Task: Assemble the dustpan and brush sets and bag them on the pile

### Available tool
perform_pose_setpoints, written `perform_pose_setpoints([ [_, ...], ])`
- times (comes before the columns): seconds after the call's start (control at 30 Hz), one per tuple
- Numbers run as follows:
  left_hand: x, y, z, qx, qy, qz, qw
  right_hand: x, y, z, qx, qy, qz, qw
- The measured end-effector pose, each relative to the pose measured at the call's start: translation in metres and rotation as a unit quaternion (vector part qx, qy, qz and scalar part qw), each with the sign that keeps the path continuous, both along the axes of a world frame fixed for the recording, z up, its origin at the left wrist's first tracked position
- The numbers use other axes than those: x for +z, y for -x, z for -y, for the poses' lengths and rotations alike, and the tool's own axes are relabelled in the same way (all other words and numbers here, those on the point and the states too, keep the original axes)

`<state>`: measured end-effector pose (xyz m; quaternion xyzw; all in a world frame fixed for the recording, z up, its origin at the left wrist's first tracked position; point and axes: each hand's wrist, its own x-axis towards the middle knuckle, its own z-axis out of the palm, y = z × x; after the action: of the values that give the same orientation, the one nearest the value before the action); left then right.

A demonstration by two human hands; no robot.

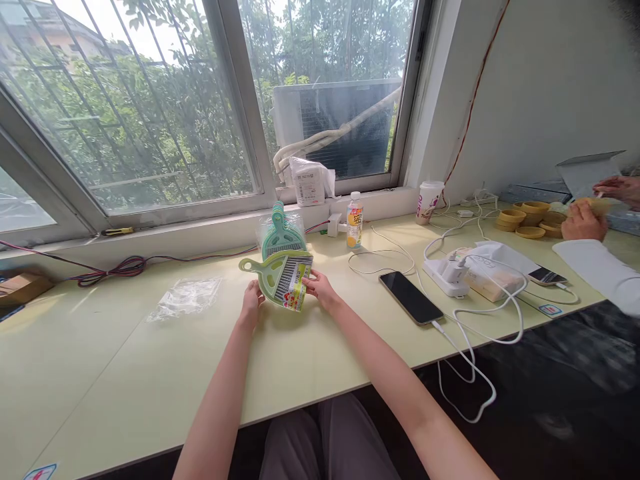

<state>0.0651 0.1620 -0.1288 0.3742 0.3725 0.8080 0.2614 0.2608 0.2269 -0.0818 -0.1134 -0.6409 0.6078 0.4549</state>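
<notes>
Hazy window glass (200, 120) softens the foliage outside. At the right, most of a co-worker is out of view; one hand (584, 220) holds a tan piece too indistinct to name. Pale and smooth, the counter (125, 373) runs beneath the sill, a seam crossing its left part.

Nearer its back edge than its front, a light-green plastic dustpan (266, 280) is tilted over the surface, its loop handle pointing left, with grey bristles (286, 275) and a glossy printed card (296, 293) across it. The left hand (251, 300) grips the pan's lower left rim, some fingertips hidden; the right hand (320, 288) pinches the card's right side. Partly covered behind, teal dustpans (283, 233) sit in clear film; whether they touch the green one, I cannot tell. Crinkled, transparent wrapping (187, 297) lies left, and a black phone (411, 297) lies toward the front edge at right.
</notes>
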Motion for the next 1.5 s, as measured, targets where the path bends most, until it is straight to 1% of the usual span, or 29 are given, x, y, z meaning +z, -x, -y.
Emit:
perform_pose_setpoints([
  [0.3,0.004,-0.006,0.008,-0.021,-0.018,-0.015,1.0,0.001,0.0,-0.001,-0.009,0.001,-0.003,1.0],
  [0.5,0.007,-0.011,0.014,-0.033,-0.02,-0.035,0.999,0.001,0.0,-0.002,-0.003,-0.004,-0.005,1.0],
  [0.8,0.009,-0.009,0.01,-0.024,-0.016,-0.042,0.999,0.001,-0.001,-0.002,-0.011,-0.003,0.005,1.0],
  [0.87,0.009,-0.009,0.01,-0.017,-0.017,-0.048,0.999,0.002,-0.001,0.0,-0.013,0.002,0.002,1.0],
  [1.03,0.006,-0.005,0.009,0.027,-0.018,-0.054,0.998,0.003,-0.003,0.001,-0.015,0.009,-0.014,1.0],
  [1.27,0.001,0.001,0.008,0.084,-0.023,-0.076,0.993,0.004,-0.006,-0.009,-0.008,0.014,-0.051,0.999],
  [1.37,0.0,0.003,0.007,0.088,-0.017,-0.079,0.993,0.004,-0.006,-0.01,-0.012,0.025,-0.059,0.998],
  [1.5,-0.001,0.003,0.005,0.073,-0.01,-0.096,0.993,0.004,-0.006,-0.009,-0.008,0.03,-0.062,0.998],
])
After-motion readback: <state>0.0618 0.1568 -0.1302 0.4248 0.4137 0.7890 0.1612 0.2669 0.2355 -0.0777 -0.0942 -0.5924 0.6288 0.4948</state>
